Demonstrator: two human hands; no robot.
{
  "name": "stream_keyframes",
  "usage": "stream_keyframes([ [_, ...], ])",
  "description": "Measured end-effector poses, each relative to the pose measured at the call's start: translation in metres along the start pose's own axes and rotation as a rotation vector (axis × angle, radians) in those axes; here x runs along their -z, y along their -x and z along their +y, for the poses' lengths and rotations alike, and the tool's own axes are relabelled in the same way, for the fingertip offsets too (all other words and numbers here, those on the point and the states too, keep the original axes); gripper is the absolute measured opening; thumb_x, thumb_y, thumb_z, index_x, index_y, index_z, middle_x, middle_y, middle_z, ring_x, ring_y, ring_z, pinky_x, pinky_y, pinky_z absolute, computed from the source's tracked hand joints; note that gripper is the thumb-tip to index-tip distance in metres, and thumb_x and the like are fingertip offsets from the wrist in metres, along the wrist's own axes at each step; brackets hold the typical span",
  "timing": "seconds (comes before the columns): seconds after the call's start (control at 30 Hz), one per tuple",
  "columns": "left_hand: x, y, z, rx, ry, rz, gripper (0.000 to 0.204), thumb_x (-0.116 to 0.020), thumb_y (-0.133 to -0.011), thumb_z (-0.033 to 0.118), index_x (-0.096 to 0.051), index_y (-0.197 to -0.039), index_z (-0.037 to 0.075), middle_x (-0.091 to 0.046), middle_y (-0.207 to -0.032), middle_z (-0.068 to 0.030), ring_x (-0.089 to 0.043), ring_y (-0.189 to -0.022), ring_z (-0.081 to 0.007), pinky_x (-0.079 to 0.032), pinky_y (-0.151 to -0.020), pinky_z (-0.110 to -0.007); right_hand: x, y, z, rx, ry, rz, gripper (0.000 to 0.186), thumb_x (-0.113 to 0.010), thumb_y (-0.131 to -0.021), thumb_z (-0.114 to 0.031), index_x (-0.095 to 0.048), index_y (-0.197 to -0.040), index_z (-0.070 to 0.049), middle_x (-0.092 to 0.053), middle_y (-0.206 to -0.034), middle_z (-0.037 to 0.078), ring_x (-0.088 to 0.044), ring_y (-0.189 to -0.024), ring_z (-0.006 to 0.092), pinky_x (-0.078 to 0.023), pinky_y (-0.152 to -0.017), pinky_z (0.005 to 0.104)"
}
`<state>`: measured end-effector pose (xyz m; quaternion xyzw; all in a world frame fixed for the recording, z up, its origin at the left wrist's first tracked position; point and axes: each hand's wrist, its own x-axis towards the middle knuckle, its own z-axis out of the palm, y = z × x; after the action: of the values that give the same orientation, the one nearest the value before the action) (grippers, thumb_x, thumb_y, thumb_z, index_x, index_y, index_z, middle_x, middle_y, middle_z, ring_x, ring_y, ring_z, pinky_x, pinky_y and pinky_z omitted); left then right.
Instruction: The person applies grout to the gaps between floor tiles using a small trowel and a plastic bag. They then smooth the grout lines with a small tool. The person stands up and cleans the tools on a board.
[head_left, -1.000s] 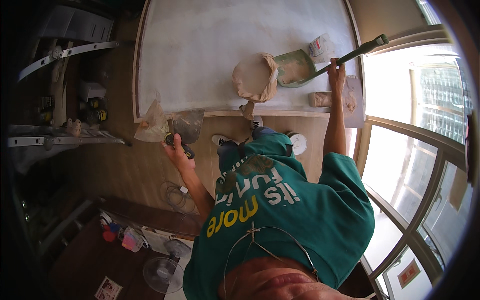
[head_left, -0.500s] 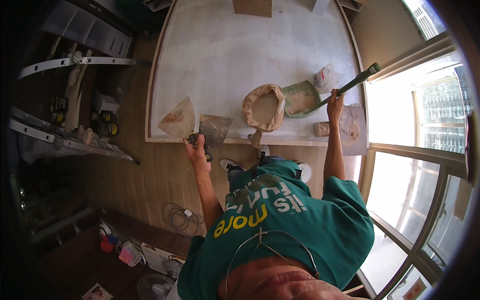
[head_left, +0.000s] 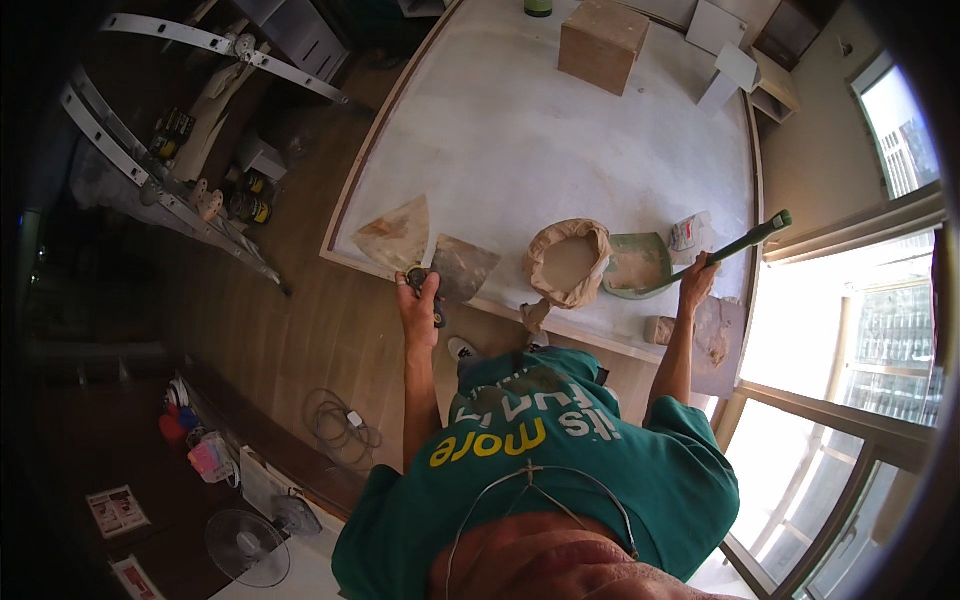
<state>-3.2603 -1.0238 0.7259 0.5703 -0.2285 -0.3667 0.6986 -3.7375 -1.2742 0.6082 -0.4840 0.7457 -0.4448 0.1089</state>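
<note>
My left hand point(head_left: 419, 312) is closed around the handles of two wide scrapers. One is a fan-shaped scraper point(head_left: 397, 234) with a stained, pale blade. The other scraper point(head_left: 466, 269) has a darker grey blade, and both fan out over the table's near edge. My right hand point(head_left: 696, 282) grips the handle of a green shovel point(head_left: 637, 268), whose pan lies beside an open paper bag point(head_left: 590, 291) and carries some greyish-brown powder. Rolled down at its rim, the bag holds more powder point(head_left: 570, 262). A whitish plastic packet point(head_left: 689, 234) lies behind the shovel's handle.
Under all this is a large pale table point(head_left: 480, 150) with a raised edge. A brown box point(head_left: 603, 45) stands at its far side. At the near right lies a dusty board point(head_left: 718, 345). A ladder point(head_left: 170, 210) stands left; a coiled cable point(head_left: 340, 428) lies on the floor.
The view has turned and tilted up, so more of the table's far side shows. Both hands keep their holds, and the shovel's pan stays beside the bag.
</note>
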Motion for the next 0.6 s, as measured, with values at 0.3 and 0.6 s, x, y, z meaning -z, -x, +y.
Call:
stream_keyframes([
  [0.3,-0.004,0.005,-0.009,0.033,0.026,0.033,0.036,-0.078,-0.094,0.023,-0.049,-0.113,0.012,-0.058,-0.096,0.0012,-0.056,-0.077,-0.0072,-0.049,-0.065,-0.025,-0.004,-0.007,0.009,0.030,0.029,0.031,0.033,-0.052,-0.106,-0.036,-0.057,-0.117,-0.005,-0.070,-0.100,0.024,-0.067,-0.094,0.0481,-0.048,-0.082,0.0560],
  [0.6,-0.010,0.002,-0.006,0.047,0.022,0.005,0.036,-0.077,-0.094,0.021,-0.048,-0.114,0.012,-0.054,-0.093,0.0027,-0.052,-0.075,-0.0059,-0.046,-0.063,-0.023,-0.002,0.010,0.019,-0.332,-0.336,-0.123,0.046,-0.060,-0.101,-0.036,-0.054,-0.127,0.002,-0.064,-0.123,0.026,-0.066,-0.107,0.0429,-0.049,-0.092,0.0508],
])
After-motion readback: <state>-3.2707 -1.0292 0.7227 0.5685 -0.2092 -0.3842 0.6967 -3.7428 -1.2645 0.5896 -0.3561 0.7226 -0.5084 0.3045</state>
